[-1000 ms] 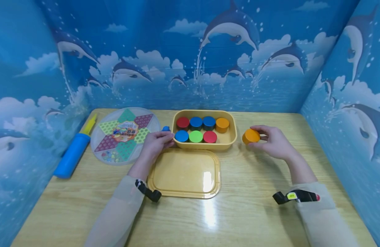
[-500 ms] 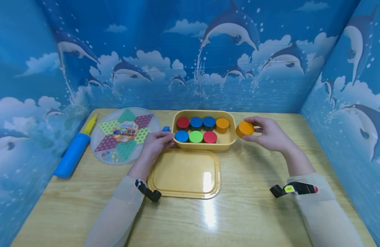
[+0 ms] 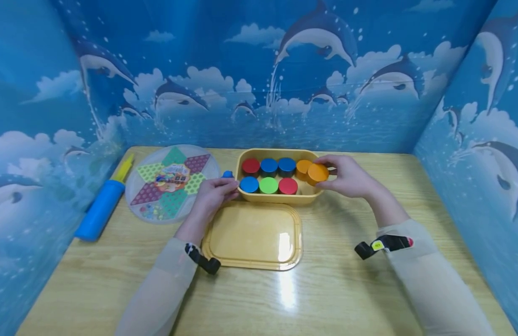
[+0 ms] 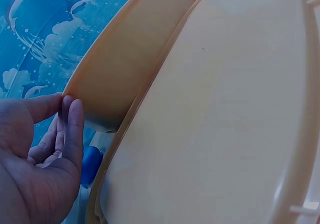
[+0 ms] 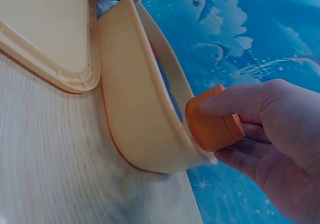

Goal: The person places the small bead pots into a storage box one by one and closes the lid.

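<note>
My right hand (image 3: 344, 175) pinches a small orange lidded tub (image 5: 210, 121) between thumb and fingers, just over the right end of a pale yellow plastic box (image 3: 280, 198). In the head view this tub overlaps another orange tub (image 3: 303, 167) inside the box. Two rows of similar round tubs stand in there: a dark red one (image 3: 251, 165), several blue ones (image 3: 287, 164), a light green one (image 3: 268, 185) and a red one (image 3: 287, 185). At the box's left end, my left hand (image 3: 214, 193) pinches the rim between thumb and fingers.
The box's yellow lid (image 3: 252, 238) lies flat in front of it. To the left are a round board with a coloured star (image 3: 172, 177) and a blue pump with a yellow nozzle (image 3: 100, 207). A small blue object (image 3: 227, 174) shows behind my left hand. Dolphin-print curtains enclose the table.
My right hand has carried the orange tub leftward, from the table beside the box to over its right end. My left hand stays at the rim.
</note>
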A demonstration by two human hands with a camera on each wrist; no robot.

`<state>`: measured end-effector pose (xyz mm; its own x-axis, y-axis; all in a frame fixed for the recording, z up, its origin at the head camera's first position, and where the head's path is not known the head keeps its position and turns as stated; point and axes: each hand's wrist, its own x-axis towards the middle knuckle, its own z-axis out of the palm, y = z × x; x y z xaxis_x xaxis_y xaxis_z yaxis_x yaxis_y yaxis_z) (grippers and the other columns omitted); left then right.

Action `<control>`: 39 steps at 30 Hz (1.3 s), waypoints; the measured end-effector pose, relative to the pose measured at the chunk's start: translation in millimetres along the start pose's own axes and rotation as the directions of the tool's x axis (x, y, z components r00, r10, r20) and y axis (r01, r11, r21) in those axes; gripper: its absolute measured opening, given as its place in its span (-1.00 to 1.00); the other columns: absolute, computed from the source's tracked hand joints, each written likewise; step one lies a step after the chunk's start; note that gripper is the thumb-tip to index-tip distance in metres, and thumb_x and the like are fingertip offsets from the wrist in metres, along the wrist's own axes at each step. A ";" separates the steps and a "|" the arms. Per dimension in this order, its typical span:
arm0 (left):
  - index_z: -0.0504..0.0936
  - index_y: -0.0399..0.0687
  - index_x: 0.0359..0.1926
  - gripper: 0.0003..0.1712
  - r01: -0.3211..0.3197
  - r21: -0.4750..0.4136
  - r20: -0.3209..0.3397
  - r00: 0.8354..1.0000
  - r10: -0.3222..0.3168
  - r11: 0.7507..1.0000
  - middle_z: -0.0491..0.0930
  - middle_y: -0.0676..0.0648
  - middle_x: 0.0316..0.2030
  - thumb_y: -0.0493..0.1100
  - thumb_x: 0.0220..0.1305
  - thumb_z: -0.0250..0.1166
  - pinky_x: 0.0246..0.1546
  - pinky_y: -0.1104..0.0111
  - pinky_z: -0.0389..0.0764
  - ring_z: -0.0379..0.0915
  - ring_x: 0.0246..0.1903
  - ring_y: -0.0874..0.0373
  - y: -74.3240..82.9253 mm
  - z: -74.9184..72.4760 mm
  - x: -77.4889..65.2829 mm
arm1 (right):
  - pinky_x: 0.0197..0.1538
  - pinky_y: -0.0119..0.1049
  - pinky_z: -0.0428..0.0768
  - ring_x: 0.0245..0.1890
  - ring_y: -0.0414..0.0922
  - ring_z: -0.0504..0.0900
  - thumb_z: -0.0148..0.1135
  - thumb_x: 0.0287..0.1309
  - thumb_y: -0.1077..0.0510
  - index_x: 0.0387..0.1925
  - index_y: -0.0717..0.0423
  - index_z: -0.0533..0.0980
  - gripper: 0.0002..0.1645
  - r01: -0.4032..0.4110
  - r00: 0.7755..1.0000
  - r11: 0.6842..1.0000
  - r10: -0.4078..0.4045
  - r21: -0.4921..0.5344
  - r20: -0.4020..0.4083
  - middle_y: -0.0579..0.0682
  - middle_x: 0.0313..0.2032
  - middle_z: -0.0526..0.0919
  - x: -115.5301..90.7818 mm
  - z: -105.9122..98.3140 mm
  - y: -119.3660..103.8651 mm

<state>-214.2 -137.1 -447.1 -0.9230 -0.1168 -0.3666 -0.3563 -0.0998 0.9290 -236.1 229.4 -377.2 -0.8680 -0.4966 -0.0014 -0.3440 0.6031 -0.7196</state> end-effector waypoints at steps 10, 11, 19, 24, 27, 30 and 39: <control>0.71 -0.39 0.12 -0.69 -0.025 0.007 0.013 1.000 0.025 1.000 0.68 -0.30 0.01 -0.31 0.44 0.41 -0.09 0.32 0.82 0.75 -0.25 0.13 1.7 2.1 -2.1 | 0.21 0.09 0.68 0.16 0.15 0.58 0.59 0.17 0.25 0.38 0.36 0.47 -0.20 -0.023 0.991 0.992 0.039 -0.124 0.127 0.25 0.23 0.59 20.1 5.0 -4.1; 0.71 -0.39 0.12 -0.69 -0.022 0.007 0.010 1.000 0.022 1.000 0.68 -0.30 0.00 -0.30 0.44 0.41 -0.09 0.32 0.82 0.75 -0.25 0.13 2.0 2.3 -2.1 | 0.19 0.08 0.69 0.14 0.14 0.59 0.58 0.17 0.25 0.38 0.36 0.47 -0.21 -0.022 0.990 0.990 0.041 -0.137 0.137 0.26 0.22 0.60 21.2 4.9 -4.8; 0.72 -0.36 0.10 -0.71 0.005 -0.005 0.000 1.000 -0.005 1.000 0.69 -0.29 -0.02 -0.30 0.44 0.42 -0.08 0.31 0.82 0.76 -0.24 0.11 2.5 2.1 0.4 | 0.16 0.03 0.68 0.03 0.08 0.60 0.54 0.19 0.30 0.34 0.37 0.51 -0.29 0.020 0.977 0.975 0.028 -0.221 0.214 0.26 0.20 0.62 28.4 5.7 -5.7; 0.72 -0.34 0.11 -0.71 0.001 0.017 -0.009 1.000 -0.001 1.000 0.69 -0.29 -0.01 -0.29 0.44 0.42 -0.09 0.32 0.82 0.75 -0.22 0.11 1.1 1.2 0.6 | 0.17 0.04 0.68 0.02 0.07 0.61 0.53 0.16 0.33 0.30 0.39 0.54 -0.33 0.043 0.970 0.973 0.014 -0.226 0.241 0.24 0.14 0.65 32.3 6.3 -7.0; 0.72 -0.35 0.11 -0.70 -0.002 0.018 -0.008 1.000 0.003 1.000 0.68 -0.29 0.00 -0.28 0.45 0.42 -0.09 0.32 0.82 0.75 -0.22 0.12 0.1 0.7 0.8 | 0.18 0.04 0.68 0.03 0.07 0.62 0.55 0.17 0.32 0.28 0.37 0.56 -0.36 0.042 0.964 0.974 0.019 -0.221 0.265 0.21 0.12 0.67 34.6 6.4 -6.1; 0.72 -0.36 0.11 -0.70 -0.009 0.016 -0.006 1.000 0.009 1.000 0.68 -0.29 -0.01 -0.28 0.45 0.41 -0.09 0.33 0.82 0.75 -0.24 0.13 -0.8 0.4 0.3 | 0.20 0.05 0.68 0.04 0.07 0.62 0.56 0.20 0.29 0.27 0.36 0.57 -0.37 0.040 0.956 0.973 0.029 -0.227 0.293 0.19 0.12 0.67 36.7 6.4 -5.9; 0.72 -0.40 0.10 -0.70 -0.019 0.006 0.000 1.000 0.019 1.000 0.69 -0.29 -0.04 -0.30 0.44 0.42 -0.11 0.33 0.82 0.74 -0.29 0.15 -0.9 0.6 -2.2 | 0.19 -0.01 0.67 0.01 0.04 0.59 0.49 0.26 0.28 0.34 0.34 0.54 -0.36 0.014 0.920 0.963 0.094 -0.270 0.381 0.16 0.16 0.66 44.7 8.3 -9.7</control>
<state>-212.0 -136.1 -447.1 -0.9297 -0.1182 -0.3489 -0.3397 -0.0913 0.9361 -268.6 196.2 -376.0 -0.6943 -0.6380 -0.3331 -0.4396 0.7424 -0.5056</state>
